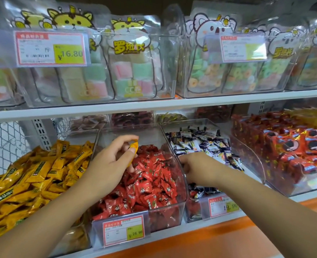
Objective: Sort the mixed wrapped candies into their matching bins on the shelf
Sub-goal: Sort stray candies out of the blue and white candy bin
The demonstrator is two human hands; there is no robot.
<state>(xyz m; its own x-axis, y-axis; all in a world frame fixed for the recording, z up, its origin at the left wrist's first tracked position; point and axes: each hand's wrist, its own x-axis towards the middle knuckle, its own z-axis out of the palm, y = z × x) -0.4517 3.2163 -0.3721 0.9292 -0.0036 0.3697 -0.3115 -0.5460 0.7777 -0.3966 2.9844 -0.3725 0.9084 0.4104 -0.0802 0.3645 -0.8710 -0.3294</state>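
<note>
Our left hand [111, 161] pinches a yellow wrapped candy [133, 146] above red wrapped candies [150, 181]; whether our right hand [196, 166] holds anything, we cannot tell.

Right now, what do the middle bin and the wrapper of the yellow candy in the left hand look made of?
Middle bin: clear rigid plastic, probably acrylic, glossy; the red candies show through its walls and its edges catch light. Yellow candy, pinched by the left hand: thin glossy film or foil, by its sheen; too blurred to tell which.
</note>
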